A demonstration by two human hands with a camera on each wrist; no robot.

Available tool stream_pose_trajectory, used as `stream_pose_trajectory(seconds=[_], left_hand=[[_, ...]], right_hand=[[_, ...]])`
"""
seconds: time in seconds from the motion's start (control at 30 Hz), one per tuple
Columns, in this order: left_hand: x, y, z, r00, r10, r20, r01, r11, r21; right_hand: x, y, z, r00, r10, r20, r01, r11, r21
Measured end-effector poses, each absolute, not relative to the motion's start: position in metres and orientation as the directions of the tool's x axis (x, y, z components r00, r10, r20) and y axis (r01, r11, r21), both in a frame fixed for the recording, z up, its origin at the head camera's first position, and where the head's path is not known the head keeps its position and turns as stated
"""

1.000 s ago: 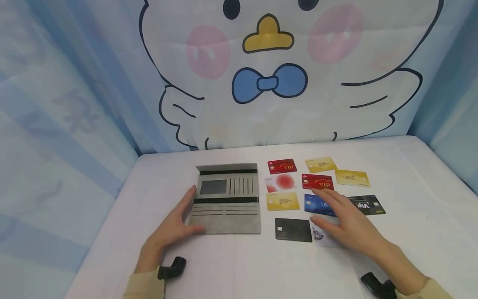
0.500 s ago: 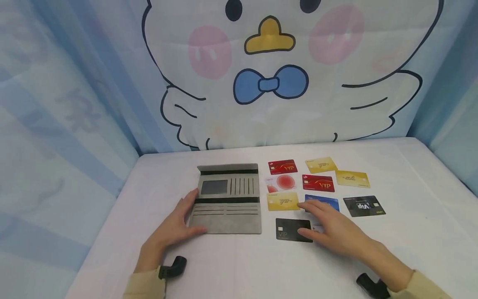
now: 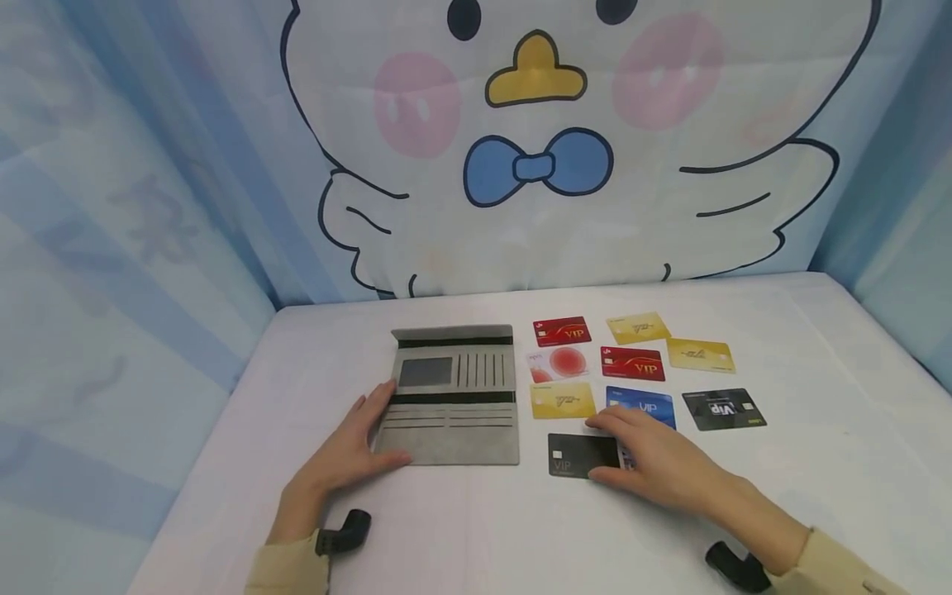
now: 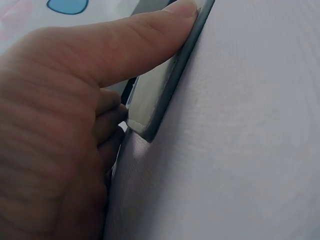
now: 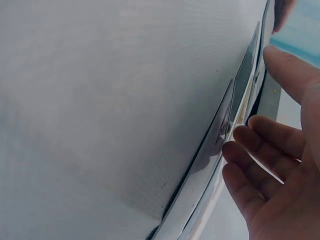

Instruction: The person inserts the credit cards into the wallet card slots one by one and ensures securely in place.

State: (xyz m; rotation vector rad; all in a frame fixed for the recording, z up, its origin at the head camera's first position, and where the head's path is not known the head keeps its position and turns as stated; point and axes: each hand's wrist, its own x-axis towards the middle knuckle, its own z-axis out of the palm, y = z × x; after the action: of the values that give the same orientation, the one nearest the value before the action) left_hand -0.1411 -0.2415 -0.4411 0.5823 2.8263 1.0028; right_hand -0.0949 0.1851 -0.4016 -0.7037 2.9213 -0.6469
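Note:
A grey travel wallet with card slots and a clear window lies unfolded on the white table. My left hand rests at its lower left corner, the fingers along the left edge and the thumb on the near edge, as the left wrist view shows too. My right hand is low over a black VIP card, with its thumb at the card's near edge and the fingertips by the far edge. A pale card beside it is mostly hidden under that hand. In the right wrist view the fingers are loosely spread.
Beyond the right hand lie a blue VIP card, a second black card, two red cards, several gold ones and a white card with a red circle. A curtain with a cartoon bird hangs behind the table.
My right hand has moved left from the blue card and pale card to the black VIP card, its thumb and fingers now at that card's edges. My left hand stays at the wallet.

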Motion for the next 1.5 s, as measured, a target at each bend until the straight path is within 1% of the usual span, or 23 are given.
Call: stream_pose_trajectory(seconds=[0.37, 0.63, 0.77, 1.03, 1.27, 1.5], left_hand=[[-0.141, -0.239, -0.441, -0.924, 0.379, 0.050, 0.329, 0.720, 0.611], [-0.141, -0.240, -0.442, -0.919, 0.391, 0.058, 0.344, 0.718, 0.606], [-0.140, -0.240, -0.442, -0.912, 0.403, 0.073, 0.362, 0.712, 0.602], [-0.141, -0.241, -0.442, -0.912, 0.403, 0.078, 0.366, 0.713, 0.598], [-0.141, -0.240, -0.442, -0.916, 0.397, 0.064, 0.355, 0.724, 0.592], [-0.142, -0.240, -0.443, -0.913, 0.400, 0.077, 0.364, 0.717, 0.594]], right_hand=[[-0.099, 0.183, -0.401, -0.891, -0.454, -0.010, -0.409, 0.811, -0.418], [-0.102, 0.175, -0.400, -0.904, -0.424, -0.053, -0.354, 0.812, -0.464], [-0.105, 0.171, -0.399, -0.908, -0.411, -0.078, -0.330, 0.819, -0.469], [-0.107, 0.169, -0.399, -0.901, -0.417, -0.122, -0.307, 0.810, -0.500], [-0.108, 0.173, -0.400, -0.895, -0.435, -0.100, -0.324, 0.788, -0.524], [-0.109, 0.175, -0.403, -0.890, -0.450, -0.076, -0.348, 0.777, -0.524]])
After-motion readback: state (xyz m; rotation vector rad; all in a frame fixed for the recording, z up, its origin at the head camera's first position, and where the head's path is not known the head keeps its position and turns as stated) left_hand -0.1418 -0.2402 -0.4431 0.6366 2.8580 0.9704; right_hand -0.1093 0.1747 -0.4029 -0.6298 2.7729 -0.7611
